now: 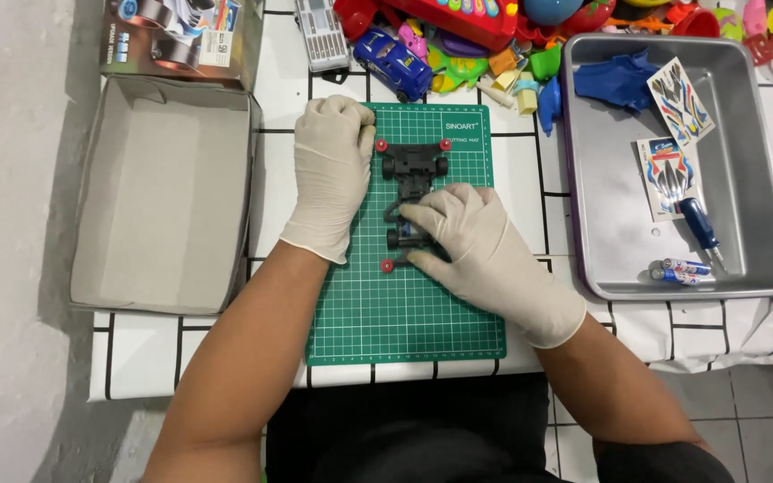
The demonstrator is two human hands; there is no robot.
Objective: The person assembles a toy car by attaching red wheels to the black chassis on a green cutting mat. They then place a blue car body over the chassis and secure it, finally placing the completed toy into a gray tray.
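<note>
Gloved hands at a black plastic toy-car chassis with red rollers, lying mid-way up a green gridded cutting mat. Left hand flat and released beside the chassis's left edge, steadying. Right hand curled over the rear, fingertips pressing; grasp not discernible. Likely mid-assembly, seating a part; careful alignment needed. Grey metal tray near the tabletop's right edge.
</note>
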